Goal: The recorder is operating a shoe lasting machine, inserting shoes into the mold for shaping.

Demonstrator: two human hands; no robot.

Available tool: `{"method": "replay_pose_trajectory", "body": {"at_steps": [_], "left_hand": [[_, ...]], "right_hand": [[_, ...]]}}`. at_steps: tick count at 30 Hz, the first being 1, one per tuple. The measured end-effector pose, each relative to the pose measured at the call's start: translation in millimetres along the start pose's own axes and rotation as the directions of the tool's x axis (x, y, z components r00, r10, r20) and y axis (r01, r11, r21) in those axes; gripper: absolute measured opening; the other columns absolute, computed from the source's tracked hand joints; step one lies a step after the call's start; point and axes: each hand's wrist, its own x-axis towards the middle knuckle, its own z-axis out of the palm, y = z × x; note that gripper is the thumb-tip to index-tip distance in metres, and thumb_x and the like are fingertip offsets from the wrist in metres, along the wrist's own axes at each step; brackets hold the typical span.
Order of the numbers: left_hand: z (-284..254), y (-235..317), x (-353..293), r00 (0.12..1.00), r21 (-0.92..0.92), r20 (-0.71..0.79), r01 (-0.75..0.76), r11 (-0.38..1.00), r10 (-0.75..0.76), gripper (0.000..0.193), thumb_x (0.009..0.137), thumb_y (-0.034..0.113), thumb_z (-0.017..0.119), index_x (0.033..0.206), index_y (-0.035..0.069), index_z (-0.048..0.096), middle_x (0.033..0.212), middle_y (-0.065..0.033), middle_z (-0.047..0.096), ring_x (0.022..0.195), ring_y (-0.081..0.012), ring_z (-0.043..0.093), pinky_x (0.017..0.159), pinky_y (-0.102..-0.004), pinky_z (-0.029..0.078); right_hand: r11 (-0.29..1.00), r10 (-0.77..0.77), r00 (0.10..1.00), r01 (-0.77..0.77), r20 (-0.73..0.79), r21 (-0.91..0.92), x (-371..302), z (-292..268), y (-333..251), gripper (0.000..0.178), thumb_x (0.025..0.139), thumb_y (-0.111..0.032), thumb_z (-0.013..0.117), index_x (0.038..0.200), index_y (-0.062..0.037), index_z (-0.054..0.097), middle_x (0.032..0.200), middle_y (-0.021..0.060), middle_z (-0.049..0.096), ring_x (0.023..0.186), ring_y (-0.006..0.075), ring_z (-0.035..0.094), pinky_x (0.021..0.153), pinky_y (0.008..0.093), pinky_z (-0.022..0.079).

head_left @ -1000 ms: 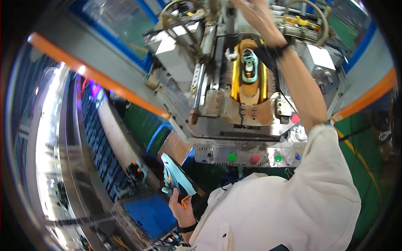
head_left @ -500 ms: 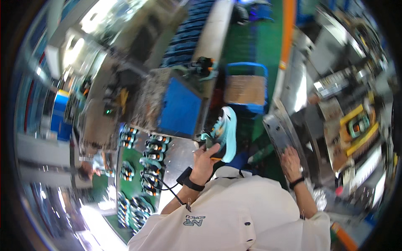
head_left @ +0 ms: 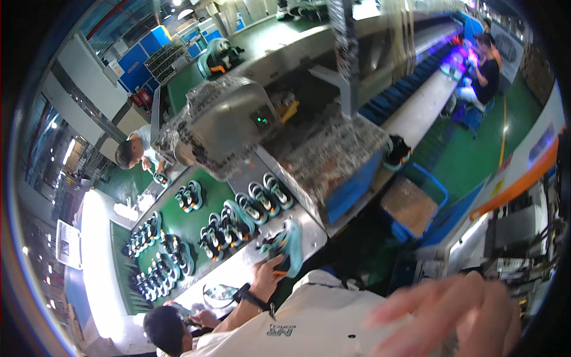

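Observation:
A teal-and-black sneaker (head_left: 290, 249) with orange details is in my left hand (head_left: 264, 279), whose fingers close round its heel end. It is held near the edge of a metal-topped bench (head_left: 312, 238), beside a row of similar sneakers (head_left: 262, 199). Whether the sole touches the bench I cannot tell. My right hand (head_left: 455, 312) looms large and blurred at the lower right, its fingers stretched out and apart, with nothing visible in them.
Rows of sneakers (head_left: 223, 229) stand on a green conveyor belt (head_left: 196, 235). A machine with a blue side panel (head_left: 357, 190) borders the bench. A blue-framed stool (head_left: 410, 205) is at right. One co-worker (head_left: 166, 330) is close at lower left; others work farther off.
The view has swung left, toward the sneaker rows. My right hand has left the metal machine surface and come up close. The sneaker remains in my left hand, now over by the bench.

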Motion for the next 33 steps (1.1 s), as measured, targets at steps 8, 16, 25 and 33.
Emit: {"method": "replay_pose_trajectory", "body": {"at_steps": [8, 16, 25, 33], "left_hand": [[-109, 114, 134, 0.91, -0.192, -0.306, -0.346, 0.919, 0.279, 0.015, 0.081, 0.006, 0.07, 0.094, 0.002, 0.065, 0.086, -0.0086, 0.068, 0.072, -0.0222, 0.068, 0.06, -0.036, 0.055], [-211, 203, 367, 0.833, -0.132, -0.493, -0.358, 0.925, 0.252, 0.029, 0.07, 0.022, 0.078, 0.071, 0.003, 0.057, 0.061, -0.0069, 0.054, 0.049, -0.0188, 0.053, 0.044, -0.0337, 0.041], [-219, 237, 554, 0.492, 0.517, -0.631, -0.309, 0.798, 0.599, 0.058, 0.075, 0.011, 0.062, 0.129, 0.001, 0.048, 0.108, -0.0247, 0.065, 0.101, -0.0444, 0.062, 0.089, -0.046, 0.05], [-179, 154, 500, 0.31, 0.694, -0.3, -0.578, 0.429, 0.902, 0.058, 0.085, 0.016, 0.058, 0.139, -0.002, 0.043, 0.138, -0.0281, 0.045, 0.123, -0.0413, 0.049, 0.101, -0.0474, 0.044]], "right_hand": [[0.991, -0.104, 0.917, 0.128, 0.385, -0.037, 185, 12, 125, 0.054, 0.096, -0.038, 0.053, 0.124, 0.0085, 0.053, 0.123, 0.0202, 0.061, 0.106, 0.0313, 0.061, 0.09, 0.041, 0.048], [0.321, 0.354, 0.917, 0.065, 0.183, -0.945, 463, -12, 353, 0.066, 0.09, -0.045, 0.065, 0.131, 0.0065, 0.053, 0.122, 0.0214, 0.065, 0.114, 0.0242, 0.062, 0.094, 0.0308, 0.047], [0.27, 0.722, 0.69, -0.208, 0.055, -0.94, 556, 32, 485, 0.054, 0.084, -0.053, 0.065, 0.103, -0.003, 0.057, 0.1, 0.0034, 0.059, 0.093, 0.0122, 0.056, 0.084, 0.0282, 0.044], [0.535, 0.486, 0.849, -0.102, 0.207, -0.839, 538, 16, 464, 0.038, 0.087, -0.03, 0.063, 0.114, -0.0033, 0.058, 0.098, 0.0025, 0.063, 0.092, 0.0123, 0.06, 0.087, 0.0282, 0.047]]}}
